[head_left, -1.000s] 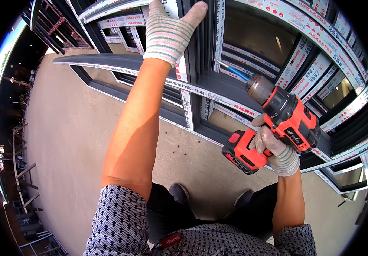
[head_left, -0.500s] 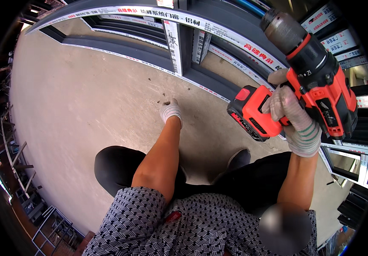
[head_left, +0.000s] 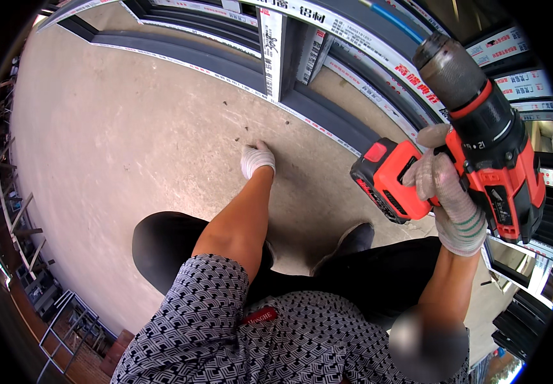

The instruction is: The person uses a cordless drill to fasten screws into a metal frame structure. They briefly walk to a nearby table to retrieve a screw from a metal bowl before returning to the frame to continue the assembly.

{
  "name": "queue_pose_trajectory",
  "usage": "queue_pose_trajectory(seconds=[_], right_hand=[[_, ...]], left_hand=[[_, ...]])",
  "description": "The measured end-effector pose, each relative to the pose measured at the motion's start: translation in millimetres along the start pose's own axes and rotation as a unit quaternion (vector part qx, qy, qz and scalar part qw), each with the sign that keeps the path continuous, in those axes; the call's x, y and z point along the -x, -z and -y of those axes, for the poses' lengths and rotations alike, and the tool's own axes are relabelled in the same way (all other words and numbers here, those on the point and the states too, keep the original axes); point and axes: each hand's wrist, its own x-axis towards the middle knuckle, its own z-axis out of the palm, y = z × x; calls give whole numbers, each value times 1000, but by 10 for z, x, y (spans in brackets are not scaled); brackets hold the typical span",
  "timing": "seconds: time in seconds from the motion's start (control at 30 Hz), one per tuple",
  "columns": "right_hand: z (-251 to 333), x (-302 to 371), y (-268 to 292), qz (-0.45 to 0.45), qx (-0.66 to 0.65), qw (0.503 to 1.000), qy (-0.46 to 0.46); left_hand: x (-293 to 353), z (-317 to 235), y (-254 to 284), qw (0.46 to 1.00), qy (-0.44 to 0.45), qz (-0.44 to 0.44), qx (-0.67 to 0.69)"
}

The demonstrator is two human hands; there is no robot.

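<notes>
My gloved left hand [head_left: 258,160] reaches down to the concrete floor. Its fingers are curled together at the floor; whatever they pinch, if anything, is hidden. Several small dark bits [head_left: 245,128] lie just beyond the fingertips, too small to name. Raised on the right, my gloved right hand [head_left: 452,198] grips a red and black cordless drill [head_left: 491,153] by its handle. The drill's chuck points up and away, with a blue-shanked bit [head_left: 395,22] in it. Its battery pack [head_left: 388,182] faces left.
A dark grey metal window frame [head_left: 212,77] with printed protective film stands across the far side. More filmed profiles [head_left: 513,83] are stacked behind the drill. My bent knees [head_left: 167,249] are close below. Metal racks [head_left: 74,326] stand at the left rim.
The view has shifted slightly, so the window frame appears higher. A dark bit at my left fingertips no longer shows. My right hand still holds the drill, now slightly lower and farther right.
</notes>
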Motion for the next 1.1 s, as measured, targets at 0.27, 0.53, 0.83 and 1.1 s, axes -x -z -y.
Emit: queue_pose_trajectory(seconds=[0.27, 0.53, 0.83, 1.1], right_hand=[[50, -13, 50, 12, 7, 1000, 6], [80, 38, 41, 3, -11, 1000, 23], [141, 35, 9, 29, -27, 998, 55], [248, 74, 8, 47, -73, 995, 44]], left_hand=[[-171, -51, -22, 942, -40, 26, 333], [590, -1108, 857, 752, -164, 105, 630], [1269, -1605, 1810, 681, -400, 208, 577], [1542, -1731, 2200, 657, -485, 259, 516]])
